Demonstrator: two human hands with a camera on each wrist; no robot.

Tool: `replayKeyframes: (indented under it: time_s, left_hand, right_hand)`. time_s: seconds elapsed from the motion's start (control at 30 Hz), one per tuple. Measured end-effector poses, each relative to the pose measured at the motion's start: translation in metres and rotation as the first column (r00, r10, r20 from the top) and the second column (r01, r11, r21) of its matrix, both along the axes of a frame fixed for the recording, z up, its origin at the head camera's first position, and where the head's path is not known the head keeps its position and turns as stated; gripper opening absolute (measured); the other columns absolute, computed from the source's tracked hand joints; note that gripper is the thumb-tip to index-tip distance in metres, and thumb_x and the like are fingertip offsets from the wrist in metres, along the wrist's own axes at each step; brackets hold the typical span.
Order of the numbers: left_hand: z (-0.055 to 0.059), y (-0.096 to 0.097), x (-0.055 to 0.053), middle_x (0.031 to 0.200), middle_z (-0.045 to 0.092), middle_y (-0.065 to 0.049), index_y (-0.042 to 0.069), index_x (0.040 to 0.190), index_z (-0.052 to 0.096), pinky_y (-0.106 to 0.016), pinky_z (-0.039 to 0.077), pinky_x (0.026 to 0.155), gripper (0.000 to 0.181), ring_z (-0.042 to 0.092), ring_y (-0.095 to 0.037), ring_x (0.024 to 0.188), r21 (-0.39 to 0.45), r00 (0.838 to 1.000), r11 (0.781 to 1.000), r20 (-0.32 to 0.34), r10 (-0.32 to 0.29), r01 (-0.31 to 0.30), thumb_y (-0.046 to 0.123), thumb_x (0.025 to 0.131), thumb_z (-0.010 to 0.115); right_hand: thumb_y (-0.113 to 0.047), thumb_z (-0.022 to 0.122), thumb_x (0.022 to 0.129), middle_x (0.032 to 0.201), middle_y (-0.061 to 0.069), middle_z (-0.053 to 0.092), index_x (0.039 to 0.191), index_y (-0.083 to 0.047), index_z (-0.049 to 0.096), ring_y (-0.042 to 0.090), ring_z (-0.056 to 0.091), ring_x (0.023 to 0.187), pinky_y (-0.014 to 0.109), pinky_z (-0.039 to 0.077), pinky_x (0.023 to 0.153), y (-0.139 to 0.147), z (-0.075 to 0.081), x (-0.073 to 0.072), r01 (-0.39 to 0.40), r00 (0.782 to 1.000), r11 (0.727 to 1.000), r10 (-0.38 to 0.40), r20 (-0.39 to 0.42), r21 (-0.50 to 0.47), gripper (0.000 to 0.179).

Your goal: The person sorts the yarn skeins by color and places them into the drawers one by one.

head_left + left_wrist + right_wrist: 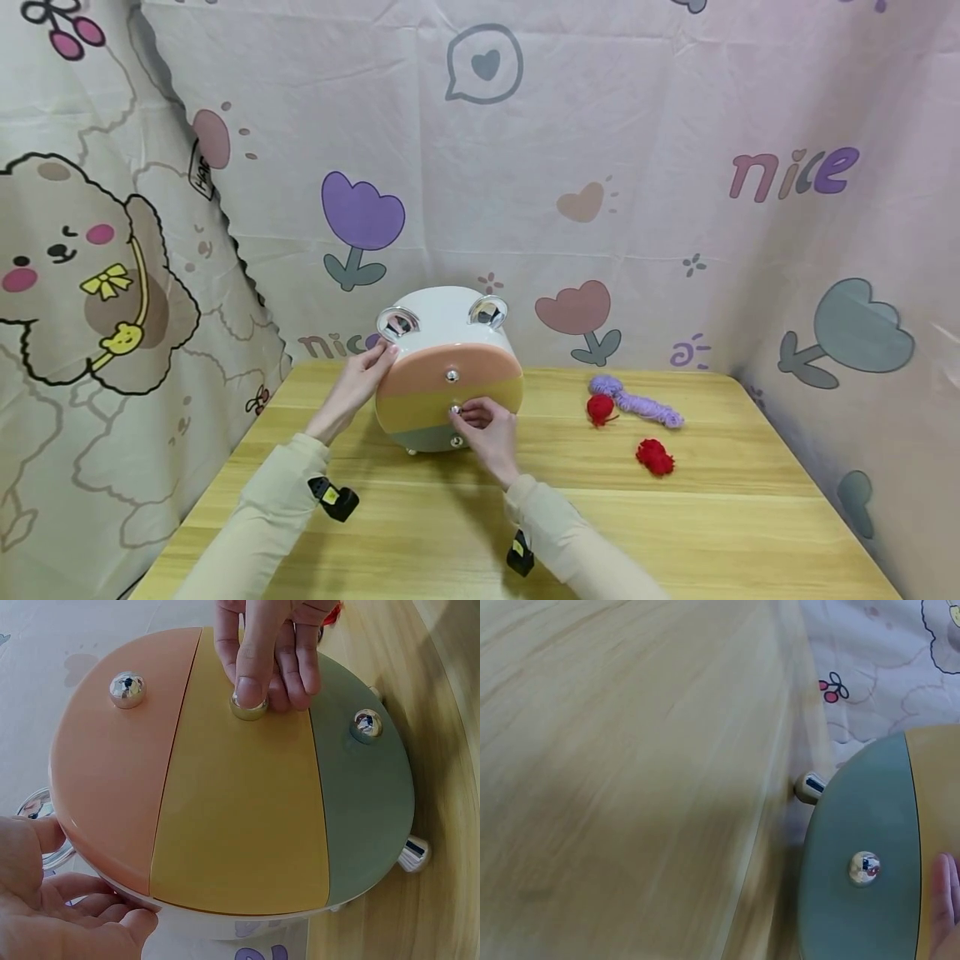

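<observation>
A small round drawer cabinet (442,321) with a white shell and silver ear-like rings stands on the table. Its front has an orange drawer (124,765), a yellow drawer (240,817) and a green drawer (364,795), each with a silver knob and lying flush. My left hand (357,385) holds the cabinet's upper left side, thumb and bent fingers against the edge near one ring. At the middle, my right hand (487,435) pinches the yellow drawer's knob (249,709) between thumb and fingers. Only a few fingers of it show in the right wrist view.
To the right of the cabinet lie a purple yarn bundle (648,408), a red yarn ball (600,409) and another red yarn clump (656,457). Printed cloth (480,167) hangs behind the wooden table (712,533). Short silver feet (810,787) carry the cabinet.
</observation>
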State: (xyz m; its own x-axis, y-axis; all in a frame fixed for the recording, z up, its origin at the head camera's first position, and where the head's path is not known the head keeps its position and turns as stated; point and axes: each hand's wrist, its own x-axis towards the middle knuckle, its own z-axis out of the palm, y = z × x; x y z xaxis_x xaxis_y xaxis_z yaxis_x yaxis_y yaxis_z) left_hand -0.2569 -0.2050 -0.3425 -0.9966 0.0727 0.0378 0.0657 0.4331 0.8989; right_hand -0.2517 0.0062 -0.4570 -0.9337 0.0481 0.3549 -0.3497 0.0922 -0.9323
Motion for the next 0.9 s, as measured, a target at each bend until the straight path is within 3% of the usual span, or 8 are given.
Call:
replayKeyframes:
  time_s: [0.17,0.4,0.63,0.9]
  left_hand:
    - [-0.0004,-0.0003,-0.0005,0.167,0.016,-0.014,-0.003,0.157,0.024,-0.049,0.017,0.129,0.068,0.012,-0.037,0.157,-0.003,1.0,1.0,-0.005,0.003,-0.003,0.041,0.108,0.043]
    - [-0.0006,-0.0003,-0.0012,0.167,0.018,-0.015,-0.002,0.157,0.024,-0.049,0.017,0.129,0.068,0.013,-0.037,0.157,-0.014,1.0,1.0,-0.007,0.013,-0.013,0.042,0.108,0.043]
    - [-0.0012,-0.0007,-0.0017,0.167,0.019,-0.014,-0.003,0.156,0.024,-0.049,0.016,0.129,0.069,0.013,-0.037,0.157,-0.004,1.0,1.0,-0.012,0.015,-0.015,0.042,0.107,0.044]
    - [-0.0019,-0.0015,-0.0011,0.167,0.018,-0.015,-0.003,0.157,0.023,-0.049,0.017,0.129,0.07,0.013,-0.037,0.157,-0.015,1.0,1.0,-0.008,0.011,-0.012,0.043,0.108,0.042]
  right_hand:
    - [0.004,0.078,0.082,0.088,0.031,0.074,0.091,0.012,0.069,0.028,0.074,0.074,0.012,0.056,0.065,-0.0019,0.0026,0.0008,0.006,1.0,1.0,-0.007,0.014,0.017,0.015]
    - [-0.004,0.081,0.082,0.085,0.021,0.076,0.089,0.004,0.071,0.015,0.073,0.072,0.013,0.058,0.066,-0.001,0.0018,0.0008,0.012,1.0,0.999,-0.012,-0.019,0.034,0.014]
    - [-0.007,0.081,0.082,0.082,0.02,0.076,0.087,0.003,0.071,0.012,0.072,0.07,0.017,0.06,0.065,0.0009,0.0027,0.0013,0.001,0.997,0.999,0.003,-0.078,0.051,0.015]
    - [-0.004,0.08,0.08,0.081,0.02,0.076,0.086,0.004,0.071,0.005,0.068,0.067,0.016,0.059,0.064,0.0022,0.0019,0.004,-0.004,0.997,0.998,0.009,-0.078,0.059,0.014]
